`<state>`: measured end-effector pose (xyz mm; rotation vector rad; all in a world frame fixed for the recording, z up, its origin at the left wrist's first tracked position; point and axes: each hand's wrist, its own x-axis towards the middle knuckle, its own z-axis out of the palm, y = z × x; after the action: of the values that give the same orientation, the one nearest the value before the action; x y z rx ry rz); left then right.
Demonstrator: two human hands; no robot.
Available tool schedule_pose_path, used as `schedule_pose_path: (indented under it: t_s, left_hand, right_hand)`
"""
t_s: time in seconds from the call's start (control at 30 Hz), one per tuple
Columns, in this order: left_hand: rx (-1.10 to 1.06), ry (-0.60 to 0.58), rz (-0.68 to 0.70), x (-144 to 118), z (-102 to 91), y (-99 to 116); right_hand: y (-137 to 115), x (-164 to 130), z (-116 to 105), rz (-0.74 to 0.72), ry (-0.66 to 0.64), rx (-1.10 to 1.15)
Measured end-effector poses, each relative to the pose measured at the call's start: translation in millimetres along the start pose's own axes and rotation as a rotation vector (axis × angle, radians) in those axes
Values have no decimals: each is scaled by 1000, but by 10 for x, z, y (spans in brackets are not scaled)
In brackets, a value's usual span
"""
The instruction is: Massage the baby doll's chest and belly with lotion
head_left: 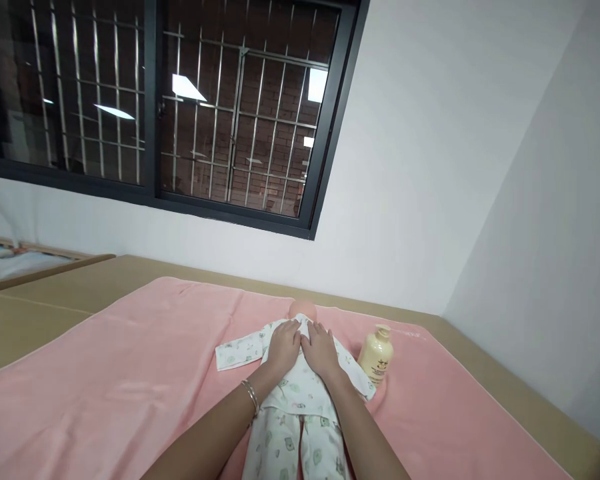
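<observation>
Left hand (283, 345) and right hand (320, 349): fingers flat, extended, pressing the doll's patterned garment (295, 393) at chest level; nothing gripped. Cream bottle (377, 355) upright, just beside; contents not visible.

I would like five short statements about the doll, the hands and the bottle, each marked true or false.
1. Both hands rest on the chest of the doll. True: the left hand and the right hand lie side by side on it.
2. The doll lies on a blue towel. False: the towel is pink.
3. The bottle stands to the right of the doll. True.
4. The right hand holds the bottle. False: it is apart from the bottle.
5. A bracelet is on the right wrist. False: it is on the left wrist.
</observation>
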<state>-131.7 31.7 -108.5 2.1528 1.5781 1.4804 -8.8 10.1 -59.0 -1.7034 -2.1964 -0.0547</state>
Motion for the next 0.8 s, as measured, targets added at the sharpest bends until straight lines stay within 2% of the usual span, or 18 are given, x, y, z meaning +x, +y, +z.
schedule_pose_path:
  t_s: [0.13, 0.27, 0.37, 0.57, 0.73, 0.8]
  left_hand:
    - [-5, 43, 19, -35, -45, 44]
    - [113, 56, -86, -68, -61, 73]
    - [148, 49, -138, -51, -15, 48]
    - [54, -10, -25, -6, 10, 13]
    - [-11, 15, 10, -34, -86, 55]
    - [-2, 26, -22, -41, -82, 52]
  right_hand:
    - [-76, -46, -14, 18, 14, -19]
    - [-73, -57, -16, 81, 20, -21]
    - [16, -21, -36, 43, 9, -7]
    - [54, 3, -44, -34, 5, -8]
    - [-58, -64, -32, 22, 11, -20]
    - [-38, -71, -34, 25, 4, -18]
